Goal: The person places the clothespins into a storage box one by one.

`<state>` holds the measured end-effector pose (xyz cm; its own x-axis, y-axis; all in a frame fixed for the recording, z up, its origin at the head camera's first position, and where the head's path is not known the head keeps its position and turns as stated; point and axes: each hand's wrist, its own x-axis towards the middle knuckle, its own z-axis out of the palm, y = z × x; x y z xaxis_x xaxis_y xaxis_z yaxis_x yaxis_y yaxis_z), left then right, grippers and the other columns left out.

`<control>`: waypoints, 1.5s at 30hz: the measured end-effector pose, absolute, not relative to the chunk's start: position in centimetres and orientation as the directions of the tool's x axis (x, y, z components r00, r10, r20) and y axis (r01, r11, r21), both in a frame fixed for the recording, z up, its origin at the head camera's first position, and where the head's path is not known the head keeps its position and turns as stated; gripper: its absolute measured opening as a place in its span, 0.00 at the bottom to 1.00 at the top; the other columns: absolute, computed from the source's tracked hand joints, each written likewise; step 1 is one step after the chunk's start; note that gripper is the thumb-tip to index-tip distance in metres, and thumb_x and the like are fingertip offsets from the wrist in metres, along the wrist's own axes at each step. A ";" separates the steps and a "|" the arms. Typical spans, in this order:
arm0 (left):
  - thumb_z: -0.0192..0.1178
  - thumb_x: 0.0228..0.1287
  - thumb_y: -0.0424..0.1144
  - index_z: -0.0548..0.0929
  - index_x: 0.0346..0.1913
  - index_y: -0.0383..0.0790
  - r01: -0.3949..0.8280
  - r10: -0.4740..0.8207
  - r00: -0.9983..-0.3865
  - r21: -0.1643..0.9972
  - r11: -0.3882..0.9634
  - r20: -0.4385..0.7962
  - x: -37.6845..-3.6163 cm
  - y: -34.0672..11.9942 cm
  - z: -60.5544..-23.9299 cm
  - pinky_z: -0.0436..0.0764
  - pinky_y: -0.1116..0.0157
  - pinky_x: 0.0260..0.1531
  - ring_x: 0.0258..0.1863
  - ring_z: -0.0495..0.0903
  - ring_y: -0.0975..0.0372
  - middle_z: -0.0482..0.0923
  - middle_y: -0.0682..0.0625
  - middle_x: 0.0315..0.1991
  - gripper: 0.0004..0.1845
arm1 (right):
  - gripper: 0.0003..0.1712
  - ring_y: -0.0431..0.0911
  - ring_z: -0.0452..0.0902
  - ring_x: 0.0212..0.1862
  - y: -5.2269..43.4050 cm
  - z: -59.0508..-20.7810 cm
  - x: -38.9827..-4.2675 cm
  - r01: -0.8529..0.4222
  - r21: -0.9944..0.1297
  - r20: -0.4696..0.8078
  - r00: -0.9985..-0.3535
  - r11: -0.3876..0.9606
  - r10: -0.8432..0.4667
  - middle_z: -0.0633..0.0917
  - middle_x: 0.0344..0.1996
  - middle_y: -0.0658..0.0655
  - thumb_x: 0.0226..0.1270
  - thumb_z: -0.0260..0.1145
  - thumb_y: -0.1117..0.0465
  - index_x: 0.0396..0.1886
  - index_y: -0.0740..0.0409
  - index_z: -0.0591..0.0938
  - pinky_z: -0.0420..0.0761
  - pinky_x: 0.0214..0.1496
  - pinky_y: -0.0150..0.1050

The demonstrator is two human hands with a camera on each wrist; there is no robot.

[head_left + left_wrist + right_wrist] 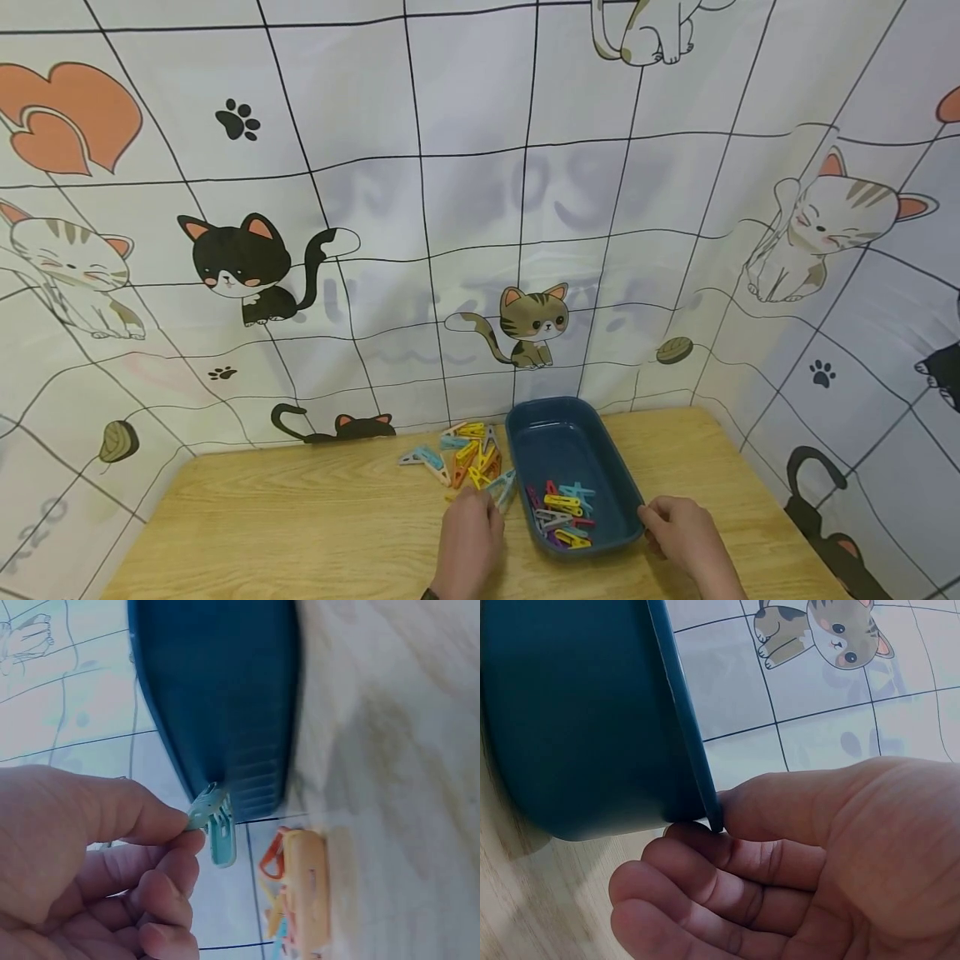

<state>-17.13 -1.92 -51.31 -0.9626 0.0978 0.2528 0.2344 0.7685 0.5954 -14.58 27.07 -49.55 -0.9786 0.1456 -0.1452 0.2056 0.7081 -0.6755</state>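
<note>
My left hand point(471, 537) pinches a pale teal clothespin point(220, 838) between thumb and forefinger, just left of a dark blue plastic basin point(573, 437). In the left wrist view the clothespin overlaps the basin's outer wall. At the basin's right side, my right hand point(686, 537) grips the rim between thumb and forefinger, its other fingers loosely curled below. Yellow, teal, grey, red and purple clothespins point(564, 502) lie in the near end of the basin. Beyond my left hand, a loose pile of orange, yellow and blue clothespins point(467, 457) lies on the table, left of the basin.
The wooden table point(300, 517) stretches left of the pile and right of the basin. A white cloth point(465, 200) printed with cats and grid lines hangs behind the table's back edge and along both sides. The basin's far end stands close to it.
</note>
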 end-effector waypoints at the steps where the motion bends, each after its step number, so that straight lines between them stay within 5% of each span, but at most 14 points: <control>1: 0.62 0.57 0.23 0.71 0.17 0.43 0.239 0.094 -0.960 0.592 0.769 0.265 -17.1 -1.9 -51.1 0.64 0.68 0.21 0.20 0.64 0.67 0.65 0.54 0.20 0.17 | 0.18 0.45 0.71 0.22 27.1 -49.6 -14.6 0.205 -0.675 -0.145 -0.979 0.709 0.145 0.77 0.16 0.51 0.75 0.61 0.62 0.21 0.58 0.78 0.71 0.28 0.40; 13: 0.63 0.57 0.22 0.73 0.17 0.42 0.232 0.026 -0.940 0.580 0.781 0.341 -16.4 -1.4 -49.7 0.67 0.68 0.22 0.21 0.66 0.67 0.65 0.54 0.21 0.17 | 0.17 0.45 0.71 0.22 27.1 -49.7 -14.6 0.205 -0.672 -0.144 -0.979 0.712 0.146 0.77 0.16 0.51 0.75 0.61 0.62 0.22 0.58 0.79 0.70 0.28 0.40; 25: 0.67 0.57 0.24 0.79 0.22 0.40 0.353 0.086 -0.880 0.521 0.777 0.468 -15.5 0.1 -49.8 0.74 0.67 0.23 0.23 0.72 0.64 0.70 0.53 0.24 0.11 | 0.17 0.45 0.70 0.22 27.1 -49.7 -14.6 0.201 -0.666 -0.141 -0.980 0.718 0.144 0.77 0.15 0.51 0.75 0.61 0.61 0.21 0.57 0.78 0.69 0.28 0.39; 38: 0.68 0.61 0.28 0.82 0.24 0.39 0.406 0.159 -0.880 0.533 0.743 0.448 -14.7 2.0 -50.2 0.69 0.71 0.23 0.23 0.64 0.69 0.64 0.57 0.23 0.10 | 0.17 0.45 0.72 0.22 27.0 -49.5 -14.6 0.211 -0.681 -0.154 -0.977 0.701 0.145 0.78 0.16 0.51 0.75 0.60 0.62 0.22 0.58 0.79 0.71 0.29 0.40; 45: 0.69 0.65 0.30 0.85 0.28 0.40 0.419 0.193 -0.886 0.547 0.725 0.422 -14.4 2.6 -50.9 0.71 0.71 0.24 0.24 0.69 0.68 0.68 0.57 0.25 0.07 | 0.17 0.45 0.72 0.23 27.0 -49.4 -14.7 0.216 -0.673 -0.159 -0.976 0.708 0.146 0.78 0.16 0.51 0.75 0.60 0.62 0.22 0.58 0.79 0.71 0.29 0.40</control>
<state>-14.41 2.61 -50.91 -0.8856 0.1931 0.4225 0.4190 0.7246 0.5471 -14.66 27.01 -49.42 -0.9764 0.1461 -0.1593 0.2157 0.7079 -0.6726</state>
